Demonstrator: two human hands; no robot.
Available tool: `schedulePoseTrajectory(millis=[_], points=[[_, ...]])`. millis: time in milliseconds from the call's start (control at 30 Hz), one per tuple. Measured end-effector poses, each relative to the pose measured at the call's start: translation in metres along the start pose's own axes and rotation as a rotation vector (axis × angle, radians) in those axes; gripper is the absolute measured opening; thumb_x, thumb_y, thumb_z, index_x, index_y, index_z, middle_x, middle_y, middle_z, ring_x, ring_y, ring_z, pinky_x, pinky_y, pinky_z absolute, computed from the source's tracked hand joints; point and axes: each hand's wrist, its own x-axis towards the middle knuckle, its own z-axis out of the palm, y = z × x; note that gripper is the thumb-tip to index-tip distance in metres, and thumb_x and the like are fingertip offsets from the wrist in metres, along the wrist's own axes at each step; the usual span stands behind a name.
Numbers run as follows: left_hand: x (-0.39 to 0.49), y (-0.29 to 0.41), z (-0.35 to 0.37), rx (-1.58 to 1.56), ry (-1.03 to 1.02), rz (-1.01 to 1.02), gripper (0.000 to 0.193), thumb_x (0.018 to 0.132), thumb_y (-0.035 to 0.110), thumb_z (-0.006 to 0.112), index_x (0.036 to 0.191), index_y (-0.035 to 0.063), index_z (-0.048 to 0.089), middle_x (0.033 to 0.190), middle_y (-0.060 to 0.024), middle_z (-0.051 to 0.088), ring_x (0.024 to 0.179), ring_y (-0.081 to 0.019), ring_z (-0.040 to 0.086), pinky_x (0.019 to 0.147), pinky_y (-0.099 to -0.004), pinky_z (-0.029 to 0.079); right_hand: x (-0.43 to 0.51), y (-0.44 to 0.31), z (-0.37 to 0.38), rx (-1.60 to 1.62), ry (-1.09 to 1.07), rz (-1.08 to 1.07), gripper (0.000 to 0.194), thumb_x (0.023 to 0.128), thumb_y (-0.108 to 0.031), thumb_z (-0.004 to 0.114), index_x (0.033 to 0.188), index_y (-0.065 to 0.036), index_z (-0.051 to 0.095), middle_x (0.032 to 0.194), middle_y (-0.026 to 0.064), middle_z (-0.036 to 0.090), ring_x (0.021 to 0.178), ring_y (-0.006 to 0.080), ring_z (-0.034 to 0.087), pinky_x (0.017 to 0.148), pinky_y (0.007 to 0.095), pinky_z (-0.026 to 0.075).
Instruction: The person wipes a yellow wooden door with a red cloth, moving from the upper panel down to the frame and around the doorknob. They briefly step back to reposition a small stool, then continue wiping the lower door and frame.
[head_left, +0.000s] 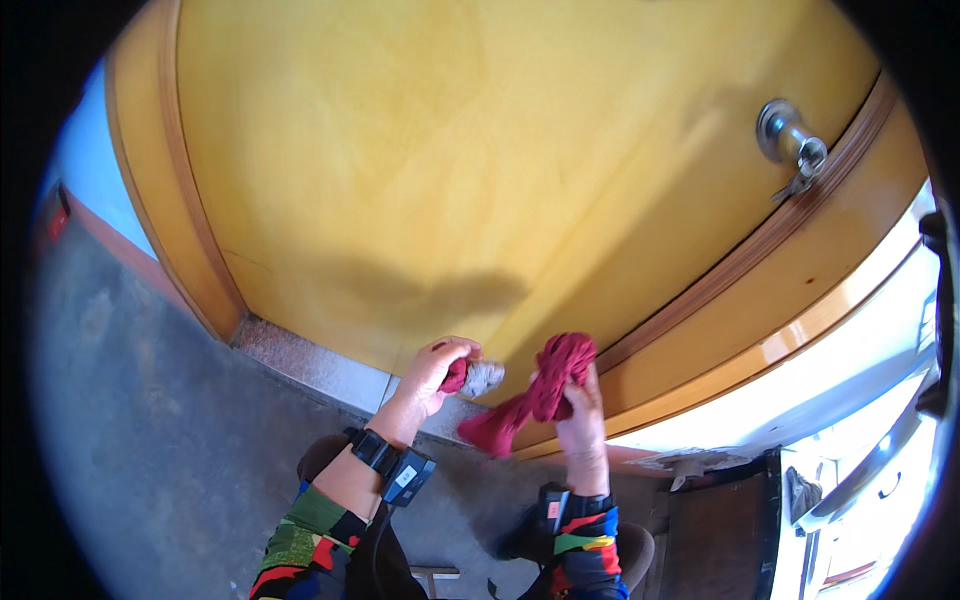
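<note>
My left hand (429, 375) is shut on a small bundle, with a bit of dark red cloth (454, 376) between the fingers and a crumpled grey wad (484, 379) jutting out to the right. What the wad is made of cannot be told. To the right, my right hand (585, 411) grips a bunched dark red cloth (564, 364). One loose end of this cloth hangs down to the left and looks slightly blurred. Both hands are in front of the lower part of a yellow wooden door (420, 187), apart from each other.
A metal doorknob (787, 139) with keys (801, 180) hanging from it is at the upper right. The door frame (757, 330) runs along the right side. Below lie a stone threshold (315, 364) and grey concrete floor (165, 450). A dark brown panel (716, 532) stands at lower right.
</note>
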Motion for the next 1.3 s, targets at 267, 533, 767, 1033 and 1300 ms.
schedulePoseTrajectory(millis=[267, 533, 767, 1033, 1300], points=[[-0.007, -0.011, 0.007, 0.291, -0.325, -0.129, 0.071, 0.089, 0.021, 0.072, 0.15, 0.0053, 0.039, 0.124, -0.0084, 0.065, 0.107, -0.0156, 0.061, 0.095, -0.0309, 0.047, 0.014, -0.098, 0.094, 0.215, -0.231, -0.094, 0.054, 0.096, -0.016, 0.047, 0.148, -0.004, 0.036, 0.136, 0.0218, 0.054, 0.114, 0.0397, 0.06, 0.101, 0.0555, 0.048], [-0.025, 0.027, 0.023, -0.161, -0.522, 0.266, 0.071, 0.1, 0.018, 0.059, 0.159, 0.0099, 0.02, 0.142, -0.0097, 0.053, 0.124, -0.0196, 0.056, 0.109, -0.0357, 0.043, 0.024, -0.08, 0.092, -1.146, -0.071, -0.336, 0.046, 0.102, -0.018, 0.049, 0.145, -0.003, 0.04, 0.12, 0.0218, 0.064, 0.114, 0.0297, 0.062, 0.1, 0.0374, 0.047], [-0.023, 0.018, 0.024, -0.15, -0.366, 0.157, 0.048, 0.097, 0.019, 0.065, 0.14, 0.0047, 0.049, 0.129, -0.0063, 0.061, 0.116, -0.0154, 0.058, 0.1, -0.0316, 0.047, 0.014, -0.042, 0.13, -1.399, -0.209, -0.437, 0.067, 0.098, -0.027, 0.058, 0.153, -0.004, 0.027, 0.141, 0.0298, 0.049, 0.132, 0.0414, 0.048, 0.109, 0.0428, 0.04], [-0.027, 0.022, 0.006, 0.105, -0.435, 0.482, 0.039, 0.095, 0.01, 0.061, 0.133, 0.0037, 0.054, 0.125, -0.007, 0.064, 0.113, -0.019, 0.062, 0.098, -0.0351, 0.049, 0.015, -0.088, 0.117, -1.16, -0.179, -0.187, 0.092, 0.09, -0.042, 0.072, 0.157, -0.007, 0.021, 0.152, 0.0229, 0.04, 0.135, 0.029, 0.046, 0.105, 0.0393, 0.043], [-0.033, 0.043, -0.007, -0.096, -0.396, 0.245, 0.054, 0.091, 0.006, 0.063, 0.143, 0.0068, 0.047, 0.13, -0.0071, 0.061, 0.116, -0.0185, 0.059, 0.102, -0.034, 0.046, 0.013, -0.002, 0.096, -0.577, -0.378, 0.124, 0.075, 0.094, -0.033, 0.071, 0.153, -0.007, 0.033, 0.134, 0.0077, 0.055, 0.122, 0.017, 0.051, 0.107, 0.0316, 0.04]])
